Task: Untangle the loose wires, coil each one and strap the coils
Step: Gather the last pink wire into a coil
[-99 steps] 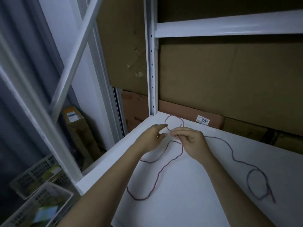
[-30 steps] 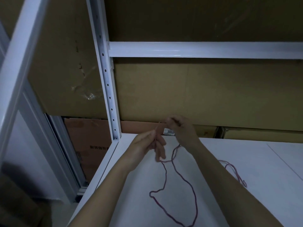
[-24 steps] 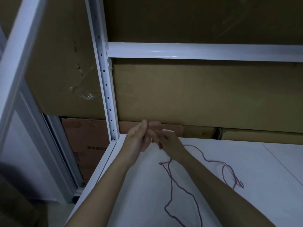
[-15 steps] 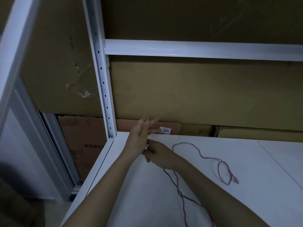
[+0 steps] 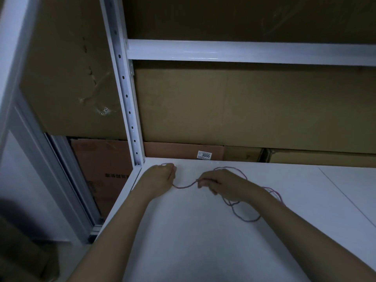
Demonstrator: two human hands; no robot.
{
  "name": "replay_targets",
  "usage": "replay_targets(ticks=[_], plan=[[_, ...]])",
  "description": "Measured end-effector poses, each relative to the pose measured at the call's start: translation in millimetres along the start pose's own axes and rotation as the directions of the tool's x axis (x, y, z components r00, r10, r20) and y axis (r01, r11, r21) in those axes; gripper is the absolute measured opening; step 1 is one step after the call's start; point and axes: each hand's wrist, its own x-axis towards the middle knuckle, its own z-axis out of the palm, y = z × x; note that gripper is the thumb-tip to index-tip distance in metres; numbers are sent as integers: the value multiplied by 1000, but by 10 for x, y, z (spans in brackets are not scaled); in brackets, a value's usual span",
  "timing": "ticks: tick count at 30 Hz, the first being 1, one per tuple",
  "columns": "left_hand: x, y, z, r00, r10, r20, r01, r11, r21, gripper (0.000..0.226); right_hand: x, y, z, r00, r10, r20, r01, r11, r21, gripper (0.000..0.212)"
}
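Left hand (image 5: 160,178), right hand (image 5: 221,185); both closed around red wire (image 5: 184,187)

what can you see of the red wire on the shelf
The red wire is thin, flexible and reddish-purple in the dim light. A short sagging span runs between the left hand, closed on it with a small loop above the knuckles, and the pinching right hand. The rest lies in loose overlapping loops on the white shelf, behind and under the right wrist. No strap shows.

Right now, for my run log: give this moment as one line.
left hand: closed on red wire | right hand: pinching same wire | slack between hands | loose loops on white shelf | no strap seen
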Motion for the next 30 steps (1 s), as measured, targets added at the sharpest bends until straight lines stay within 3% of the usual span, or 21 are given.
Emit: replay_targets(ticks=[2, 4, 7, 9, 11, 13, 15, 17, 19, 21, 22, 23, 25, 27, 28, 30], plan=[[-57, 92, 6, 995, -33, 89, 48, 986, -162, 36, 15, 58, -101, 998, -12, -55, 3, 987, -163, 24], [-107, 187, 8, 973, -53, 223, 139, 910, -392, 43, 21, 111, -197, 989, -43, -143, -7, 945, -328, 26], [-233, 355, -78, 914, 83, 396, 277, 585, -762, 48, 31, 144, -264, 937, -147, -317, -38, 860, -510, 27], [-308, 444, -163, 919, 212, 331, 248, 343, -906, 51, 64, 128, -206, 888, -223, -402, -30, 844, -535, 29], [-342, 512, -246, 958, 224, 181, 162, 101, -982, 47, 108, 74, -86, 860, -219, -461, -46, 866, -498, 33], [-319, 539, -311, 994, 93, 59, 68, -95, -993, 43, 132, 52, 67, 864, -185, -468, -70, 877, -476, 29], [-249, 543, -344, 998, -66, 0, -18, -267, -964, 37, 123, 38, 236, 899, -201, -389, -33, 855, -518, 25], [-169, 539, -331, 981, -192, -5, -76, -366, -927, 35, 74, -28, 407, 911, -264, -316, 64, 848, -526, 19], [-93, 535, -291, 968, -252, 12, -87, -379, -921, 33, 57, -63, 562, 873, -339, -351, 115, 842, -527, 10], [-19, 549, -222, 964, -261, 48, -45, -337, -940, 31, 50, -83, 675, 828, -401, -392, 114, 805, -582, 8], [11, 559, -184, 954, -294, 64, -10, -244, -970, 31, 35, -71, 718, 800, -444, -404, 115, 774, -622, 8], [43, 560, -136, 933, -358, 47, 28, -58, -998, 32, 17, -64, 740, 778, -477, -408, 123, 754, -646, 6], [87, 517, -25, 905, -408, -120, 72, 426, -902, 30, -22, -58, 765, 745, -519, -419, 145, 739, -657, 4], [90, 438, 61, 940, -241, -242, 46, 791, -611, 23, -41, -37, 764, 711, -534, -458, 180, 767, -615, 5], [75, 391, 96, 958, -124, -260, -1, 901, -433, 20, -53, -25, 748, 697, -531, -482, 199, 789, -581, 8], [44, 281, 192, 963, 98, -250, -136, 981, -141, 16, -75, 28, 688, 675, -526, -517, 190, 801, -567, 13]])
